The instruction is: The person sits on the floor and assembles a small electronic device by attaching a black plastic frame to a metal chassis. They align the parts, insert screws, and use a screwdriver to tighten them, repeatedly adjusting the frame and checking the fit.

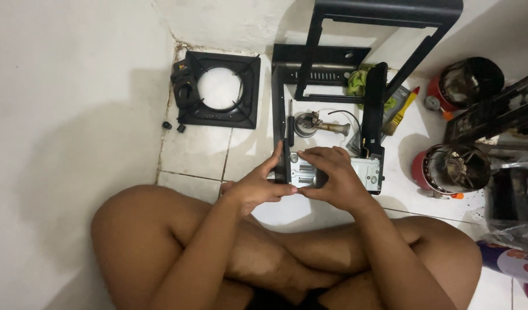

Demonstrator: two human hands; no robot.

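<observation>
— In the two red canisters (455, 166)?
— Wire parts inside, hard to make out.
— And the hands?
— Left hand (257, 185) and right hand (333, 175), fingers clasped on a metal bracket (364, 172) at the stove frame (281, 115) on the floor; middle hidden.

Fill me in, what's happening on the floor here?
A person sits cross-legged on white tiles, both hands on the metal front panel of a dismantled black stove frame. The left hand grips its left end, the right hand presses on top. A pan support lies to the left, a brass burner just beyond.
</observation>
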